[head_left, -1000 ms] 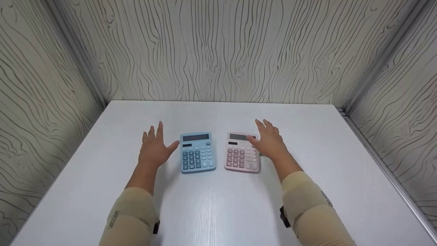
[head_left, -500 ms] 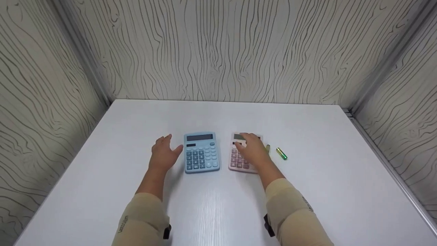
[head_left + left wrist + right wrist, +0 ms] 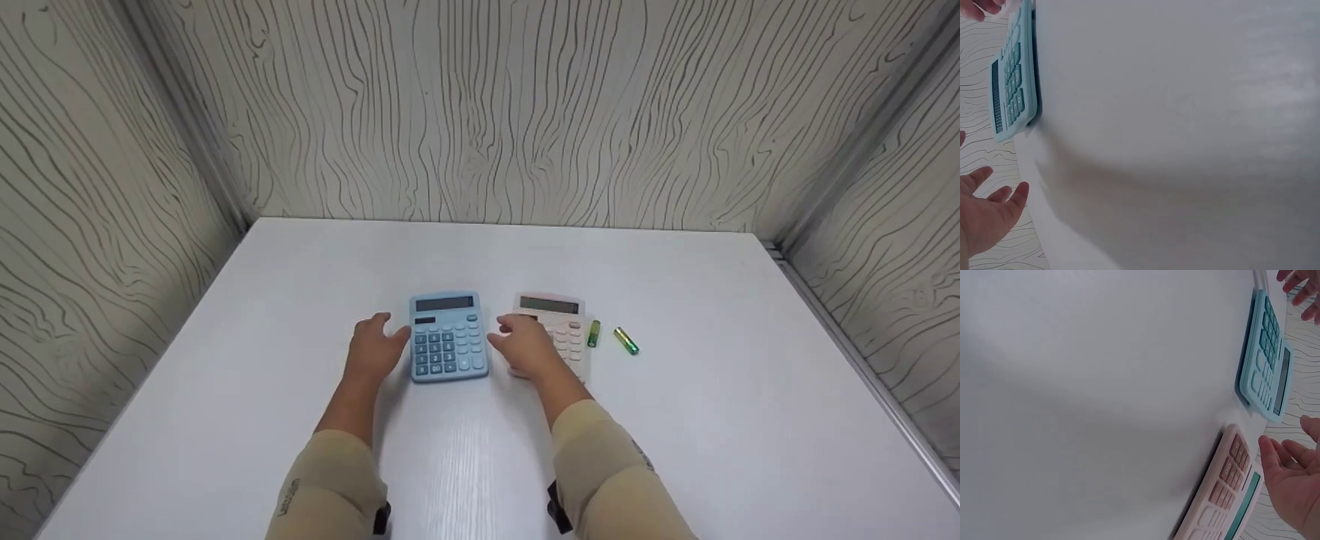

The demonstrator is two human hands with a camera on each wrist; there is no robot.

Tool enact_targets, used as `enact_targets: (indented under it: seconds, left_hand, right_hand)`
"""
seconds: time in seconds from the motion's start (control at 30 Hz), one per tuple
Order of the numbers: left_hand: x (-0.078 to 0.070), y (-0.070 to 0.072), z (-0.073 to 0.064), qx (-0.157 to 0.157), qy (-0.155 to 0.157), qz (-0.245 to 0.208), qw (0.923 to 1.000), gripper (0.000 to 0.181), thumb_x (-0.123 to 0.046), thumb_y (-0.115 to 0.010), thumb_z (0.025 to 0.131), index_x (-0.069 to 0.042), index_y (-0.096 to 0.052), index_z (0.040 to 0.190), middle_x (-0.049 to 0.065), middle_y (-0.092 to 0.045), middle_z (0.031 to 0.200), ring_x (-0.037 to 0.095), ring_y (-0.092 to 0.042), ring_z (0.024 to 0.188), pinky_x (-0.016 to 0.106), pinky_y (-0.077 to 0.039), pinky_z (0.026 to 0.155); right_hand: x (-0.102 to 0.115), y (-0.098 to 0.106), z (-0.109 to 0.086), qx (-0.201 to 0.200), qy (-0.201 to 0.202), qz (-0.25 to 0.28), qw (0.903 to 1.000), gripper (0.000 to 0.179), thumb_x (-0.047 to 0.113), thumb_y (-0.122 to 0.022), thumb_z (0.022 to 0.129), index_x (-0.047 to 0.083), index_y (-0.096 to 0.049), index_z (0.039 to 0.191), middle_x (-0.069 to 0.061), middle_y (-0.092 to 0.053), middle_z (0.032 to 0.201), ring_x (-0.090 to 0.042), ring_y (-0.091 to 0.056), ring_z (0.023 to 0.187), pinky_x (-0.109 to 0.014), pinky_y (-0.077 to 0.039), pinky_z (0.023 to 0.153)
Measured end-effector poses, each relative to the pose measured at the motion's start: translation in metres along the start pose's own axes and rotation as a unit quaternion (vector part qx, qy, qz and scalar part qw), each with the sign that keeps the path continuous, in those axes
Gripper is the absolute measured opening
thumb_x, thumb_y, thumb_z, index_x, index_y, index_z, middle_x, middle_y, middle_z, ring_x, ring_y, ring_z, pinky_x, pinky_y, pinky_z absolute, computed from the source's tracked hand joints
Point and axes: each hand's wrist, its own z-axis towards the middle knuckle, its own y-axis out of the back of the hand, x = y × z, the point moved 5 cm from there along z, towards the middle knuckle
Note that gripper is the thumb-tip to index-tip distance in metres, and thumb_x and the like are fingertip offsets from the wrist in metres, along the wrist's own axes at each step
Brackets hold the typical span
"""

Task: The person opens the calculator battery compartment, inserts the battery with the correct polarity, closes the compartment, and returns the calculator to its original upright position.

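Note:
A blue calculator [image 3: 450,337] lies on the white table between the two hands. My left hand [image 3: 375,349] is at its left side, thumb close to the edge, fingers relaxed and holding nothing. In the left wrist view the fingers [image 3: 1002,211] are spread apart from the blue calculator [image 3: 1016,73]. To the right lies a pink calculator [image 3: 570,337]. My right hand [image 3: 525,346] hovers over its left part and hides some keys. The right wrist view has the fingers [image 3: 1286,458] loosely bent, with nothing in them, near the blue calculator [image 3: 1264,360] and pink calculator [image 3: 1224,489].
Two green batteries, a nearer-in battery [image 3: 594,333] and a slanted battery [image 3: 626,340], lie right of the pink calculator. Wood-grain patterned panels [image 3: 480,112] enclose the table [image 3: 480,255] at the back and sides.
My right hand has moved left across the pink calculator toward the blue one, uncovering the two batteries. My left hand has come closer to the blue calculator, its fingers less spread.

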Motion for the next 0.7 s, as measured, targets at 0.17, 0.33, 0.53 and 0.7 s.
enact_targets:
  seconds: [0.17,0.33,0.53,0.7]
  left_hand:
    - [0.005,-0.005,0.0,0.018,0.019,-0.048,0.9985,0.055,-0.038,-0.046,0.093,-0.01,-0.034,0.139,0.016,-0.038,0.139,0.033,-0.036,0.127,0.047,-0.034,0.101]
    - [0.007,-0.011,-0.001,0.034,0.034,-0.088,0.9949,0.055,-0.038,-0.044,0.093,-0.011,-0.033,0.139,0.015,-0.044,0.135,0.031,-0.045,0.12,0.043,-0.043,0.093]
    - [0.007,-0.022,-0.002,0.067,0.061,-0.141,0.9859,0.055,-0.037,-0.045,0.093,-0.01,-0.032,0.14,0.015,-0.041,0.137,0.03,-0.047,0.118,0.041,-0.045,0.092]
    - [0.004,-0.024,0.0,0.07,0.067,-0.129,0.9869,0.052,-0.035,-0.041,0.094,-0.008,-0.035,0.138,0.015,-0.04,0.138,0.03,-0.042,0.122,0.043,-0.038,0.098]
  right_hand:
    - [0.002,-0.016,-0.001,0.023,-0.016,-0.019,0.9994,0.052,0.034,-0.056,0.089,0.007,-0.046,0.132,-0.011,-0.052,0.129,-0.028,-0.046,0.121,-0.043,-0.038,0.099]
    - [0.004,-0.027,0.0,0.038,-0.02,-0.014,0.999,0.058,0.036,-0.056,0.089,0.005,-0.041,0.135,-0.013,-0.049,0.132,-0.03,-0.043,0.124,-0.044,-0.033,0.102]
    - [0.007,-0.033,0.0,0.043,-0.011,0.016,0.9989,0.059,0.035,-0.055,0.089,0.005,-0.039,0.137,-0.012,-0.044,0.137,-0.03,-0.037,0.128,-0.044,-0.028,0.106]
    - [0.01,-0.034,-0.001,0.046,-0.011,0.03,0.9984,0.057,0.035,-0.055,0.089,0.007,-0.041,0.136,-0.01,-0.046,0.136,-0.029,-0.037,0.129,-0.044,-0.026,0.106]
